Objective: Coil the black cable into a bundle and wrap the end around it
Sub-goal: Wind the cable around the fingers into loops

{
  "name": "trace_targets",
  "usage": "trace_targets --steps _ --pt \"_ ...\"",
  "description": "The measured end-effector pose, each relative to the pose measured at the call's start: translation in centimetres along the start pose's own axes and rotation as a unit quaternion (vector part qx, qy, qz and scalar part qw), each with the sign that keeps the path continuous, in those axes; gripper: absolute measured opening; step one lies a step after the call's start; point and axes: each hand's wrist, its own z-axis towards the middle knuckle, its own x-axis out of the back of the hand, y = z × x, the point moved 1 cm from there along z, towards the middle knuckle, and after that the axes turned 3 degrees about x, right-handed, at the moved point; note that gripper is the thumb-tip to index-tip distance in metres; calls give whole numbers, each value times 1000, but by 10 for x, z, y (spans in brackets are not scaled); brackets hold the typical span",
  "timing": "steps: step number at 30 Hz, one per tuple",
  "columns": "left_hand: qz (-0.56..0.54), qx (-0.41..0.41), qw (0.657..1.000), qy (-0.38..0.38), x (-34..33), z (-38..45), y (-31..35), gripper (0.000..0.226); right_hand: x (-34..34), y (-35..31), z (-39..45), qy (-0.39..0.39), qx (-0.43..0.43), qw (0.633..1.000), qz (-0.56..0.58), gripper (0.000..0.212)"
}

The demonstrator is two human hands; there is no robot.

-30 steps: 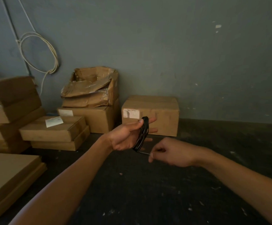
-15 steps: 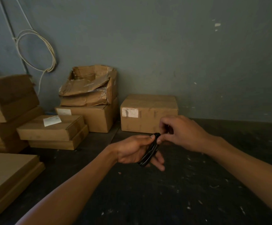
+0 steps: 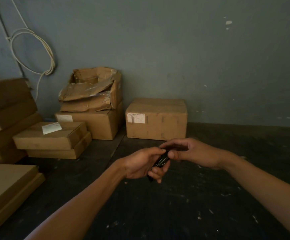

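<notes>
Left hand (image 3: 140, 164) closed around the black cable (image 3: 160, 161), which is gathered into a small, flattened bundle held in the air above the dark tabletop (image 3: 192, 196), between the two hands; its lower end shows below the curled fingers (image 3: 155, 172). The bundle looks light, thin and flexible, likely springy enough to loosen if released, so the best hold is across the middle of the loops. Right hand (image 3: 192, 153) meets the bundle's upper end, thumb and fingers drawn together there, apparently pinching the free end; the contact itself is shadowed.
</notes>
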Motion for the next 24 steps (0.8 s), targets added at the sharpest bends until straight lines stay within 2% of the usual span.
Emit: trace_targets --steps 5,9,13,19,24 --pt "3 4 1000 10 -1 0 0 53 -2 8 -1 10 -8 1000 6 40" --pt "34 1 995 93 1 2 -2 44 -3 14 -2 37 -5 999 -4 33" --pt "56 -37 983 169 -7 5 -6 39 -5 17 -3 72 3 997 0 25" --pt "106 -112 930 333 -20 15 -18 34 -8 20 1 125 -3 992 25 16" --pt "195 -175 891 371 -26 17 -32 21 -13 23 -1 147 -52 984 83 23"
